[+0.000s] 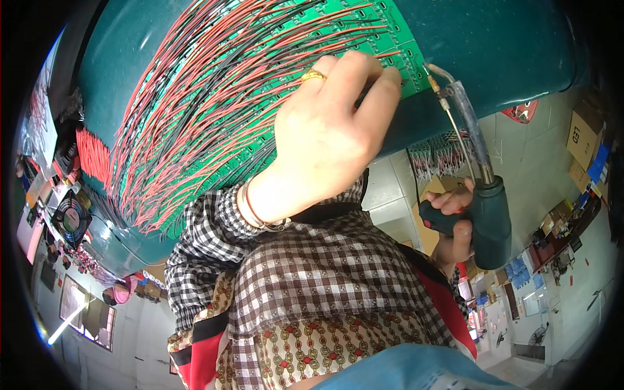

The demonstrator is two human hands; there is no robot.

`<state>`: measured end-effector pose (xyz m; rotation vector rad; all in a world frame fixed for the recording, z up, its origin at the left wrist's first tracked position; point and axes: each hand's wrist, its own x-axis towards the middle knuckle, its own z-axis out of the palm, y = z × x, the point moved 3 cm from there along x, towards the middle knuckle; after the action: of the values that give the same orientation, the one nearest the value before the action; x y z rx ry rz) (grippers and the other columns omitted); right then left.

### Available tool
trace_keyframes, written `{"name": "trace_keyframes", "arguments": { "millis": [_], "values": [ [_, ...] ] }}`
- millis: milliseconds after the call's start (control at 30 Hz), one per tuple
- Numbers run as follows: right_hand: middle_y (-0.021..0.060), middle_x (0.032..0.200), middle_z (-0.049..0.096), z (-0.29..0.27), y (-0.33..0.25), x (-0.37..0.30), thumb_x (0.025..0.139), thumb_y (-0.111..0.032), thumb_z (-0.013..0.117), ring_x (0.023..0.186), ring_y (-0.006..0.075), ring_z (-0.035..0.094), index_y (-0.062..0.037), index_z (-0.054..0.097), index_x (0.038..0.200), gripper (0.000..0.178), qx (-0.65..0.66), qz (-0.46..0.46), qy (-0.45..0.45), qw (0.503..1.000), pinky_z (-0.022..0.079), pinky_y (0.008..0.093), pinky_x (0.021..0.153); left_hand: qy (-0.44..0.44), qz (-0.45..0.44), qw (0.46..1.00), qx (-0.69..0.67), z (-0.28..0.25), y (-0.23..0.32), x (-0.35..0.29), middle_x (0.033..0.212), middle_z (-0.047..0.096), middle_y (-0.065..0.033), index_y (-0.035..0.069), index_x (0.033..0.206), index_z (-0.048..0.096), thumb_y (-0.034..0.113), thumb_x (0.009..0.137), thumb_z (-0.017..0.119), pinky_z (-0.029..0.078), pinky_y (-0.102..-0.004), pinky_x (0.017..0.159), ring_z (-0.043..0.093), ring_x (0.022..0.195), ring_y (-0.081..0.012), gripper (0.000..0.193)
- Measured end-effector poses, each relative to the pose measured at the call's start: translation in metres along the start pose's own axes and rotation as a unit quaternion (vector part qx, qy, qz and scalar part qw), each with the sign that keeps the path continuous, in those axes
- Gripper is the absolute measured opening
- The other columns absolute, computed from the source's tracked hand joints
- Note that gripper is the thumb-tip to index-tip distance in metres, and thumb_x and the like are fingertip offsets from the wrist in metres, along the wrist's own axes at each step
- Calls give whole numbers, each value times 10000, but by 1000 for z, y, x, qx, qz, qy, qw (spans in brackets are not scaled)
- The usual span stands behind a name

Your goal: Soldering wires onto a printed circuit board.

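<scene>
Likely soldering red-and-black wires (162,149) to green circuit board (404,32); next, steady dark-green gun (492,224) clamped in right hand (454,246); cannot tell for left hand (328,127).

Smooth glossy tabletop (497,39), shiny circuit board (408,51), plastic-coated wires (201,110), dull metal tube (476,133), matt plastic handle (491,227), cloth garment (325,279), polished metal ring (314,75)

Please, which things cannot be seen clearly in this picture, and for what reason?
Head view:
What, if anything, the left hand pinches: hidden behind its own bent fingers.
Far end of the green circuit boards: cut off by the top edge.
Part of the right hand: hidden by the soldering tool.
Clutter in the right background: too small to identify.
</scene>
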<state>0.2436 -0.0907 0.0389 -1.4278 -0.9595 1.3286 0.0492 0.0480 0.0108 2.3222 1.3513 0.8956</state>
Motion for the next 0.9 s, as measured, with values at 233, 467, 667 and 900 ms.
{"name": "trace_keyframes", "arguments": {
  "millis": [233, 467, 667, 900],
  "values": [
    [128, 929, 516, 0, 4, 0, 957, -319, 493, 851, 251, 572, 176, 297, 1303, 634, -10, -28, 12, 999, 558, 468, 821, 7, 12, 1000, 1, 3, -2, 0, 847, 610, -38, 61, 938, 699, -21, 668, 725, 505, -281, 564, 604, 702, -179, 284],
    [123, 911, 516, -2, 4, -2, 950, -348, 513, 833, 243, 573, 170, 312, 1286, 649, -12, -34, 15, 999, 563, 457, 812, 19, 19, 1000, 0, 2, -1, 0, 841, 606, -36, 60, 935, 699, -22, 681, 720, 502, -281, 561, 604, 700, -176, 268],
    [111, 911, 521, 3, 0, -1, 948, -400, 523, 816, 232, 567, 139, 358, 1287, 658, -10, -38, 82, 996, 569, 439, 793, 18, 8, 1000, -4, 2, 0, 1, 838, 602, -37, 60, 936, 700, -27, 687, 720, 501, -284, 576, 604, 706, -180, 265],
    [95, 868, 525, -2, 1, 2, 953, -445, 519, 815, 222, 560, 100, 392, 1318, 668, -5, -73, 129, 989, 568, 421, 763, 8, -40, 997, -72, -51, -12, 5, 875, 609, -76, 42, 966, 692, -47, 755, 656, 484, -307, 610, 587, 725, -199, 233]
  ]
}}
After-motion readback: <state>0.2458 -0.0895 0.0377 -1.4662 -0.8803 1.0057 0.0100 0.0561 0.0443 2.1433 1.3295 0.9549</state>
